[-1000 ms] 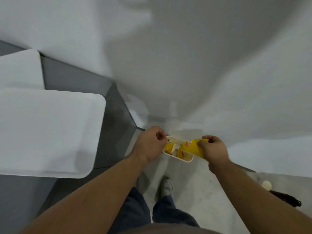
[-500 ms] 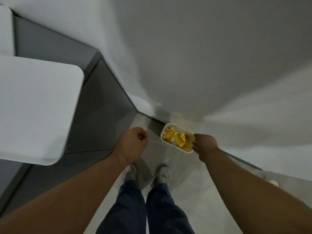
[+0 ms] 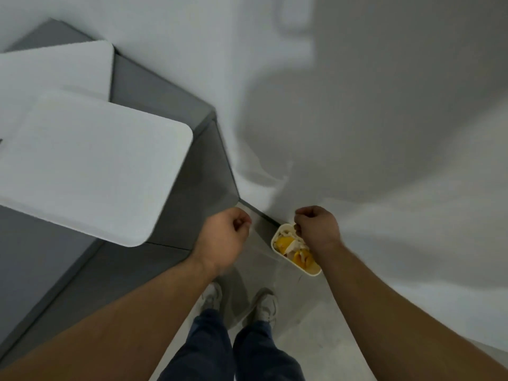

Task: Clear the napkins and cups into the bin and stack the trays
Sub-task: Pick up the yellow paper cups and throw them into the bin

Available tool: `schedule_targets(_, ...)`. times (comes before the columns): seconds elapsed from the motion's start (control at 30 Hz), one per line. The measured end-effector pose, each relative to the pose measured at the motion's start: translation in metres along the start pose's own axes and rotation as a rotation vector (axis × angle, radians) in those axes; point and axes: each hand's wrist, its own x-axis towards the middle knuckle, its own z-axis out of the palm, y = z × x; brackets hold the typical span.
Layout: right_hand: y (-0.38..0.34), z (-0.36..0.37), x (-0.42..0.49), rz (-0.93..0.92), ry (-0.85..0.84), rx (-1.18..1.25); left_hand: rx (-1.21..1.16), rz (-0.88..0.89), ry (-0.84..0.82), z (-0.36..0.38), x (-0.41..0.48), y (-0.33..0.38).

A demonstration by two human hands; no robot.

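A small cream bin (image 3: 315, 271) stands on the floor by the wall and holds yellow cups (image 3: 284, 242) and white napkins (image 3: 295, 245). My right hand (image 3: 316, 228) hovers over the bin's far end, fingers curled shut with nothing visible in them. My left hand (image 3: 224, 240) is a loose fist to the left of the bin, also holding nothing. Two white trays lie on the grey table at left: a near one (image 3: 90, 166) that overhangs the table's edge, and a far one (image 3: 55, 70) partly under it.
The grey table (image 3: 154, 89) fills the left side, its side panel (image 3: 198, 193) dropping to the floor near my left hand. A white wall (image 3: 357, 105) runs behind the bin. My two shoes (image 3: 239, 301) stand on the pale floor below the hands.
One second ago both hands were at the bin, the right on a yellow cup. The cup now lies in the bin and both hands have drawn back, closed. The view swung left.
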Motion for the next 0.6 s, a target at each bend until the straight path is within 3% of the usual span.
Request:
schedule_targets(0.2,-0.099,0.044,-0.085,-0.349,-0.099,0.051,-0.167,0.102,0.121,-0.087,-0.045,0.013)
schedule_targets(0.33,-0.153,0.081,-0.153,-0.518,-0.278,0.042,-0.230,0.084,0.256,-0.159,-0.076,0.000)
schedule_targets(0.6,-0.185,0.189,-0.274,-0.755,-0.498,-0.129,-0.375,-0.016,0.581,-0.269,-0.172,-0.109)
